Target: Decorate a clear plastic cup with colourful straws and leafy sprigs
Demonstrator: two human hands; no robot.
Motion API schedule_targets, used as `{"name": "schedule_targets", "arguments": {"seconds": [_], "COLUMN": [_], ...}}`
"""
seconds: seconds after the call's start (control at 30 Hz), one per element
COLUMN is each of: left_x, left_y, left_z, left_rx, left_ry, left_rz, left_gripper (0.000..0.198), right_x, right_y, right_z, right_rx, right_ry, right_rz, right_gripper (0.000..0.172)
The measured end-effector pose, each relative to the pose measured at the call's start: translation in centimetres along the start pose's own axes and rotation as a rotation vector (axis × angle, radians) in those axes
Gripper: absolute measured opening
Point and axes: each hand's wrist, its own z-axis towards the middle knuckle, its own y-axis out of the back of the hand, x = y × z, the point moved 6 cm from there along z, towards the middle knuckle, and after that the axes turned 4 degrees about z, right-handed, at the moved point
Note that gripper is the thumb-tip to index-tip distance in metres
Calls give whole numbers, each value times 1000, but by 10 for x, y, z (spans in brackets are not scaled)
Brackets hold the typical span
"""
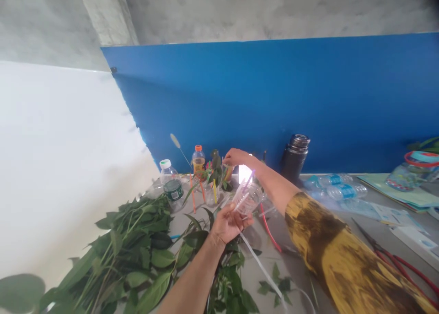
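Left hand [228, 224]: fingers [244, 220] wrapped under a clear plastic cup [247, 198], seems pretty firm, thumb hard to see.
Cup: held up over the table [260, 277].
Right hand [237, 157]: by a leafy sprig [215, 167], fingertips lost in glare, can't tell if it's gripping anything.

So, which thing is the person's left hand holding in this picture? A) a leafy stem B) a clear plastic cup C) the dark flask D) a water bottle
B. The left hand has its fingers wrapped around the lower part of the clear plastic cup, holding it from below.
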Motion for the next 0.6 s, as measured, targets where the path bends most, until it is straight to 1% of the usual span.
{"name": "schedule_targets", "arguments": {"seconds": [0.1,0.23,0.37,0.5,0.6], "left_x": [0,0,0,-1,-2], "left_y": [1,1,2,2,0], "left_z": [0,0,-1,-1,0], "left_rx": [-12,-23,-38,-42,-30], "left_ry": [-7,-7,-8,-15,-10], "left_rz": [7,11,15,19,12], "left_gripper": [40,40,41,39,41], "right_x": [-2,-5,-5,-4,-3], "right_y": [-1,2,8,23,44], "right_z": [-1,1,3,-2,-13], "right_rx": [-8,-63,-110,-162,-215], "right_ry": [-10,-51,-67,-88,-99], "right_rz": [-21,-42,-50,-54,-55], "right_gripper": [20,21,19,20,24]}}
